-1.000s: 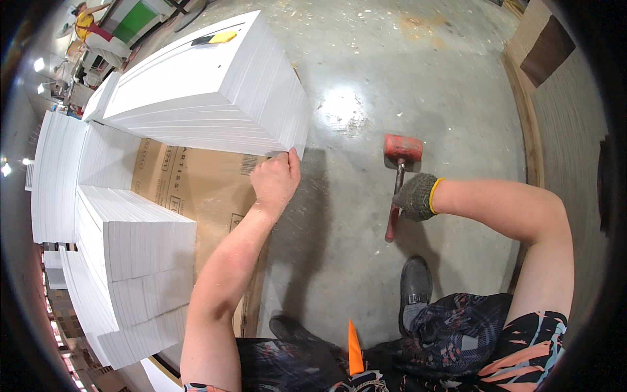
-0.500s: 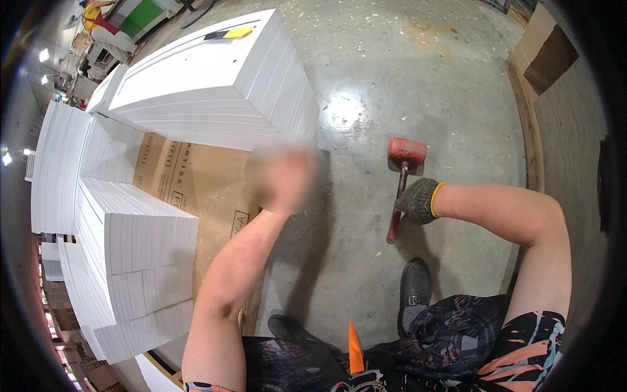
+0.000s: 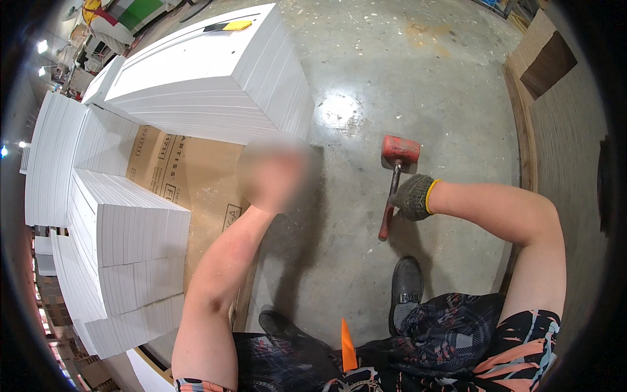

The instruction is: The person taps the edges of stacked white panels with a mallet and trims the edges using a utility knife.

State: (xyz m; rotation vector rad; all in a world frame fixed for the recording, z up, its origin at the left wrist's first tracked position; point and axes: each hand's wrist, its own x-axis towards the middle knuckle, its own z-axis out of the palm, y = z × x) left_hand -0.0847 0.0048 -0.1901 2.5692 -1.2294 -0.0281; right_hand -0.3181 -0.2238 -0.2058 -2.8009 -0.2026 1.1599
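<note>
My right hand, in a dark knitted glove with a yellow cuff, is closed around the shaft of a mallet. The mallet's red head points away from me, and its red grip end sticks out below my fingers. My left hand is stretched forward, above the right edge of a brown cardboard sheet, near the corner of a tall stack of white panels. A blur covers that hand, so its fingers and anything in them cannot be made out.
More white panel stacks stand at the left. A yellow and black utility knife lies on the far stack. Grey concrete floor stretches between the stacks and a wooden board along the right. Far left, a person stands.
The whole view has shifted slightly, moving the scene a little left and up in the picture. The mallet stays in my right hand, its grip end tilted a bit more to the left.
</note>
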